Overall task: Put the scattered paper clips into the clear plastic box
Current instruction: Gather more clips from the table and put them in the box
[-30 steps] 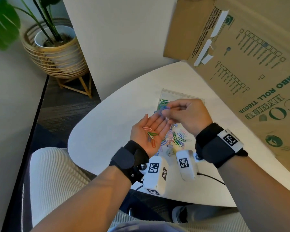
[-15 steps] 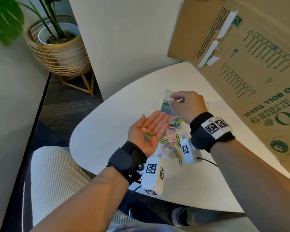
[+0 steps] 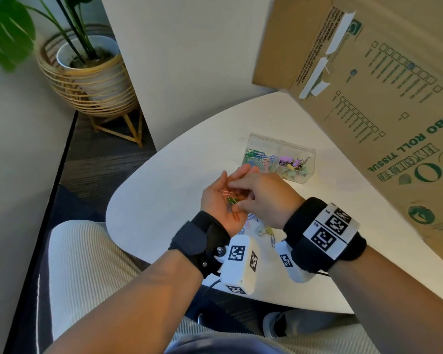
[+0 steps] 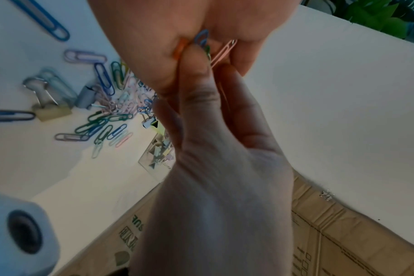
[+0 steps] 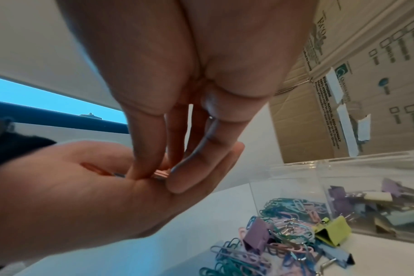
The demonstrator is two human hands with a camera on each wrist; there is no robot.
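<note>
My left hand point(image 3: 215, 200) lies palm up above the white table point(image 3: 164, 195), and several coloured paper clips point(image 3: 226, 193) rest on it. My right hand point(image 3: 241, 198) reaches into that palm, thumb and fingers pinching the paper clips point(image 4: 202, 40); a pink one point(image 5: 161, 174) shows between the fingertips. More scattered paper clips point(image 3: 273, 240) lie on the table under both hands, a dense pile point(image 5: 260, 248) in the right wrist view. The clear plastic box point(image 3: 281, 146) stands open just beyond the hands, paper clips in its left compartment, binder clips in its right.
Binder clips point(image 5: 331, 231) are mixed into the pile. A big cardboard carton point(image 3: 381, 98) leans over the table's right side. A potted plant in a wicker stand point(image 3: 87, 80) sits on the floor at far left. The table's curved edge point(image 3: 110, 213) runs left of my hands.
My right hand went from the left fingertips to the box, then came back onto the left palm. The left hand stayed palm up with its clips.
</note>
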